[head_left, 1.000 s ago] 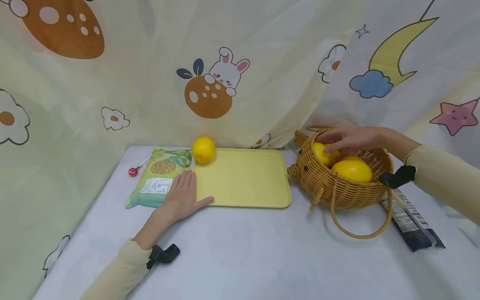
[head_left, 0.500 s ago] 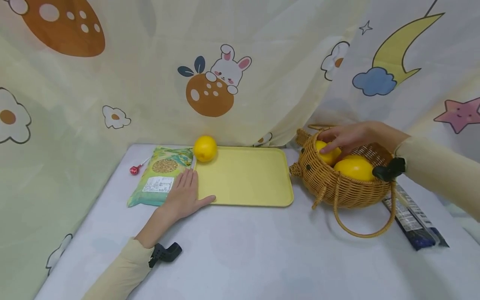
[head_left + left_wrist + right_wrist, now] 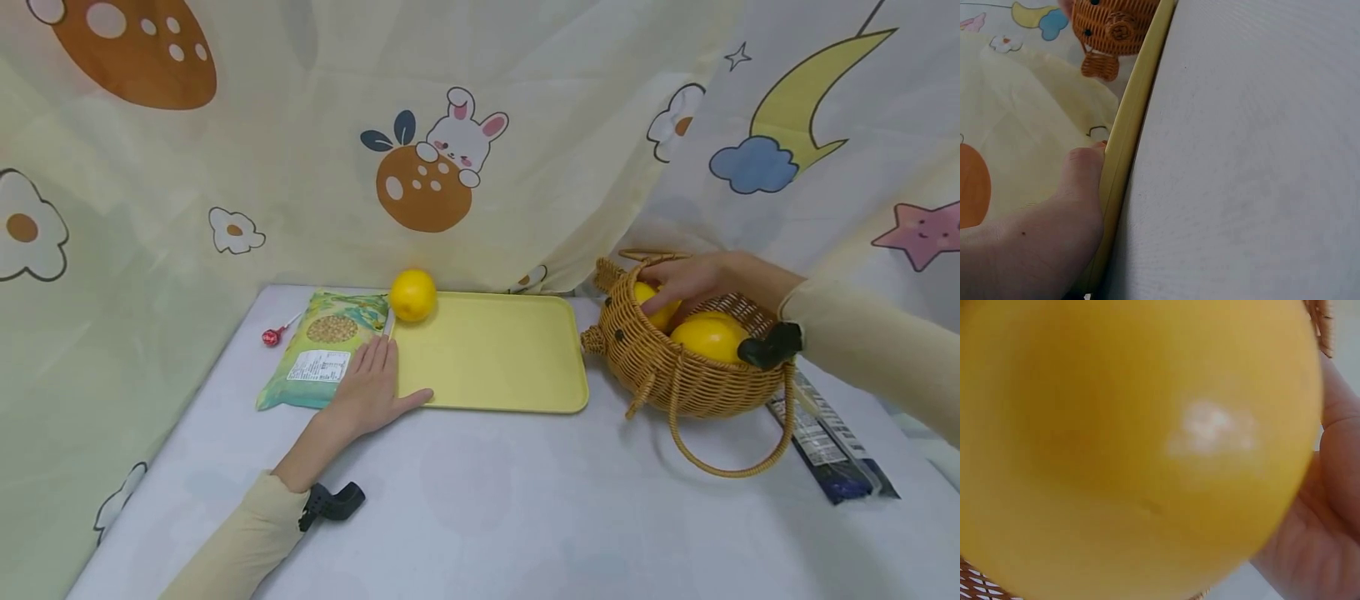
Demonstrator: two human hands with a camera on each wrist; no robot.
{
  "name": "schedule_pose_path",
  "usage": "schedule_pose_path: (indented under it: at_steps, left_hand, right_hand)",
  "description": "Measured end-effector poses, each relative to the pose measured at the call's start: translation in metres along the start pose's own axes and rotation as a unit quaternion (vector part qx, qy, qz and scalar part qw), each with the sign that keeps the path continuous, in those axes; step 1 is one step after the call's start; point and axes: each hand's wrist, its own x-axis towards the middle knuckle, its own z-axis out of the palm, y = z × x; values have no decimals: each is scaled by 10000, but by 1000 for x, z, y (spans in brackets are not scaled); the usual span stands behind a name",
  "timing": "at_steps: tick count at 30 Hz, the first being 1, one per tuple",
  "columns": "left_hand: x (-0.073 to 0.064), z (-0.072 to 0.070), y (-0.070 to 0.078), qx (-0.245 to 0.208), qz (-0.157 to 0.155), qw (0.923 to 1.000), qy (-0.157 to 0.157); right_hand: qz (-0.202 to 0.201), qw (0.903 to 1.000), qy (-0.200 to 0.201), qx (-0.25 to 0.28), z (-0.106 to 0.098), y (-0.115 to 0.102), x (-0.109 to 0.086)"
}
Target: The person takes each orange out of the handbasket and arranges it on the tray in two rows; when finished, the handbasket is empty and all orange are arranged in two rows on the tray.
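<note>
Our right grip (image 3: 693, 279) has eased deeper into the basket (image 3: 701, 393), and we see it curled round the far lemon (image 3: 663, 317), 1 of 2 there, just beneath; that lemon's long axis is hidden. Our left grip (image 3: 367, 395), flat and released on the tray's (image 3: 495, 358) edge, lies well apart.

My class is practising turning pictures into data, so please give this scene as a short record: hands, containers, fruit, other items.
Left hand: fingers straight, thumb at the near edge of the yellow tray
Right hand: in the pig-faced wicker basket, thumb over the left lemon; fingertips hidden
Lemons in basket: two visible, including the right lemon
Lemon outside: tray's far left corner
Bean-picture bag: left of tray
Lollipop: left of bag
Dark packaging: partly behind basket
</note>
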Motion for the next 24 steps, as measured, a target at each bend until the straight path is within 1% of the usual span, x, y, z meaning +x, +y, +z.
schedule_pose_path:
  at_steps: [6,11,15,21,23,24]
  left_hand:
    - [0,0,-1,16,10,10000,26]
    - [0,0,0,-31,20,10000,16]
    - [0,-2,0,-16,2,10000,5]
    - [-1,-2,1,-54,-3,10000,-36]
    - [-1,-1,0,-65,-6,10000,-50]
    - [-1,0,0,-54,-8,10000,-60]
  right_hand:
    - [53,9990,51,-440,1,-2,2]
    - [58,9981,87,-604,2,-3,2]
    - [10,9971,275,-704,2,-1,3]
    - [-107,9895,708,-1253,-2,6,-4]
    - [-128,9882,745,-1332,-5,11,-8]
    - [-149,9896,699,-1248,-7,13,-11]
